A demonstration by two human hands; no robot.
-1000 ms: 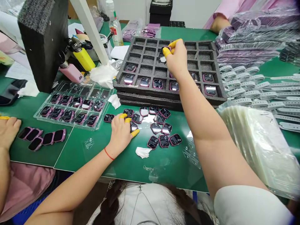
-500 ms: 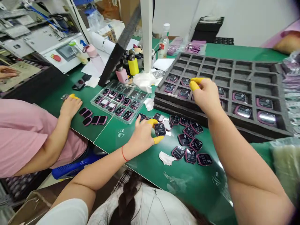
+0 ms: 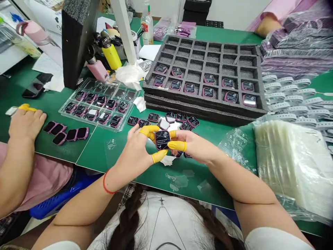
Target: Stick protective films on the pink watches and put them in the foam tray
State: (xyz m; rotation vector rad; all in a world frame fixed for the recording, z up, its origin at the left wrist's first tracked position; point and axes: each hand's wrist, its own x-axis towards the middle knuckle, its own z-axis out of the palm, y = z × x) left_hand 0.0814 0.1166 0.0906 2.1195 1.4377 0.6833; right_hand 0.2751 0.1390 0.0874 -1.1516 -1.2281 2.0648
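In the head view, a smartwatch case (image 3: 161, 140) with a black face and purple-pink rim is held up in front of me. My left hand (image 3: 137, 147), in yellow finger cots, grips it from the left between thumb and fingers. From the right, my right hand (image 3: 194, 144) has its yellow-covered thumb on the watch's face and fingers at its upper edge. Several similar watch cases (image 3: 181, 117) lie loose on the green table just beyond and partly behind my hands. A white wipe (image 3: 168, 160) shows under the held watch.
A black foam tray (image 3: 208, 104), partly filled with watches, stands beyond on stacked trays. A clear plastic tray (image 3: 122, 125) of watches lies left. A co-worker's hand (image 3: 24, 125) rests near more watches (image 3: 77, 133). Plastic-wrapped sheets (image 3: 288, 163) and white straps (image 3: 296, 100) fill the right.
My right hand has come back from the foam tray to the watch in my left hand and now grips it too. The view has shifted to the right.
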